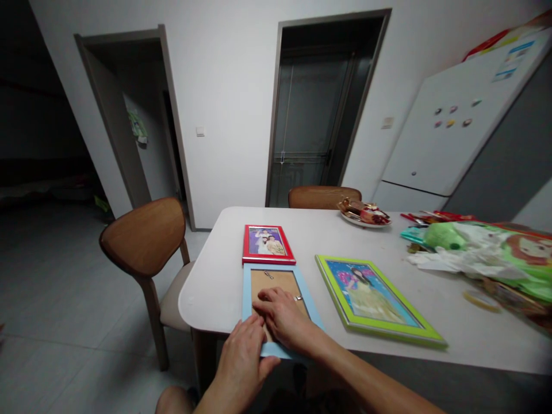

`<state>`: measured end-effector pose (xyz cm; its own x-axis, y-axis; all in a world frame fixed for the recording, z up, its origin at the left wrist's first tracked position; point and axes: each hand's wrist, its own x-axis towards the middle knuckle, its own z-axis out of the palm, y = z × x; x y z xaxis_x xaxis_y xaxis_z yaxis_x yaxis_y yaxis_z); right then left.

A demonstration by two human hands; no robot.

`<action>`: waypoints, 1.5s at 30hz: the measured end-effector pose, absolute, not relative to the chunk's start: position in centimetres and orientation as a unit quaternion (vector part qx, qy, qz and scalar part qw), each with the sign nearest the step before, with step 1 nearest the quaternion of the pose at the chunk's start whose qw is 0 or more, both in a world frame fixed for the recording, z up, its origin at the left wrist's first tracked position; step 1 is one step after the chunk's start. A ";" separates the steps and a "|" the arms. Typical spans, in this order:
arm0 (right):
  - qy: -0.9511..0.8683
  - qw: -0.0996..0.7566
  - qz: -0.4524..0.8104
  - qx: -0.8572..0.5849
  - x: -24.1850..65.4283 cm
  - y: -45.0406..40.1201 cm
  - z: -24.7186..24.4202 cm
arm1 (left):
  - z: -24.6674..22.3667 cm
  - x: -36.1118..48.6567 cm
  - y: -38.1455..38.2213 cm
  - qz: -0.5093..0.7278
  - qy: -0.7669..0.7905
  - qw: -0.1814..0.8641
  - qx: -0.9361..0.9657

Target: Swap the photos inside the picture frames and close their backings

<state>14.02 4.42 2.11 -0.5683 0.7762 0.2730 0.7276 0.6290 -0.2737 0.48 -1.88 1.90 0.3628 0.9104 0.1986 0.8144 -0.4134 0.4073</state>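
Observation:
A light blue picture frame (247,290) lies face down at the table's near edge, its brown backing board (276,282) showing. Metal clips sit on that back, one at its right side and one near the top. My left hand (244,353) grips the frame's lower left side, the thumb by the bottom edge. Over the board, my right hand (284,319) has its fingers bent and held together, the tips meeting my left fingertips. What lies under those fingertips is hidden. A red picture frame (269,260) with a photo touches the blue frame's far end.
To the right lies a green picture frame (394,330), photo up. Farther off on the white table (302,230) are a plate (366,223) of food, crumpled packaging (470,253) and a tape roll (482,301). Chairs (144,236) stand at the left and far sides.

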 end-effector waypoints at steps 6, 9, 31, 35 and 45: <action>-0.875 0.253 0.109 -0.399 16.2 3.8 2.0 | 1.8 0.2 -1.9 0.212 0.523 0.121 0.817; -0.898 0.230 0.109 -0.358 17.5 2.3 2.4 | 1.7 0.1 -1.9 0.221 0.523 0.123 0.814; -0.770 0.211 0.077 -0.598 15.5 11.5 1.5 | 2.5 0.6 -2.7 0.196 0.538 0.153 0.805; -0.736 0.221 0.068 -0.636 15.2 13.2 0.4 | 2.5 0.9 -3.1 0.195 0.538 0.151 0.806; -0.743 0.283 0.086 -0.601 16.5 12.4 1.5 | 2.3 1.2 -3.5 0.163 0.518 0.152 0.826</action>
<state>16.48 12.40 1.53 -0.1175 0.9411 0.3170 0.8438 0.2630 -0.4678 1.23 -3.46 2.29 0.4101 0.9052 0.1114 0.8065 -0.4169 0.4192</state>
